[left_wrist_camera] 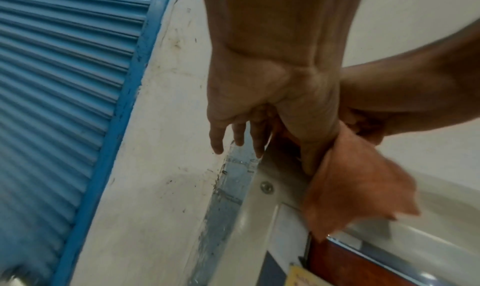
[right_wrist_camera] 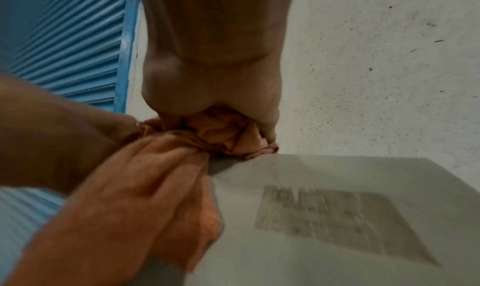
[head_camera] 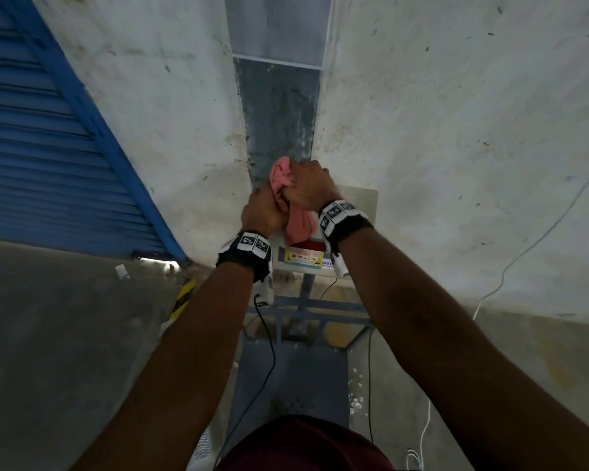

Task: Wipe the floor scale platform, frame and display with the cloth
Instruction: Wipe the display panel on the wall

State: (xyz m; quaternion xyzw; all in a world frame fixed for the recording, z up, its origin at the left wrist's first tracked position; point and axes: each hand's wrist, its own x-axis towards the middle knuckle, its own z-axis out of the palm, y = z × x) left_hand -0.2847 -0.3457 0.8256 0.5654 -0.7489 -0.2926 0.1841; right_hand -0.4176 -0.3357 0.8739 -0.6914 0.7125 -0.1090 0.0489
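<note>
The cloth (head_camera: 288, 195) is a soft, salmon-pink rag, bunched and wrinkled, held up at the top back edge of the scale's display (head_camera: 303, 258). One loose end hangs down over the front of the display. The right hand (head_camera: 308, 192) is curled tight around the bunched upper part of the cloth, pressing it against the top edge of the housing. The left hand (head_camera: 262, 212) sits just beside it: its thumb pinches the hanging part of the cloth, while the other fingers (left_wrist_camera: 239, 134) reach out fairly straight toward the grey metal strip (head_camera: 279, 113) on the wall (head_camera: 456, 130).

The display is a boxy cream plastic housing with a dark red window and a coloured sticker strip below it; the print on the sticker is too small to read. A faded rectangular label (right_wrist_camera: 337, 218) on the housing top is blurred past reading. The display stands on a grey-blue metal post and frame (head_camera: 306, 311), with the flat grey platform (head_camera: 293, 379) on the floor (head_camera: 65, 334) below.

The wall is rough, stained whitewash. A blue ribbed roller shutter (head_camera: 41, 147) stands to the left. A black cable (head_camera: 269, 341) and a white cable (head_camera: 538, 239) trail down.
</note>
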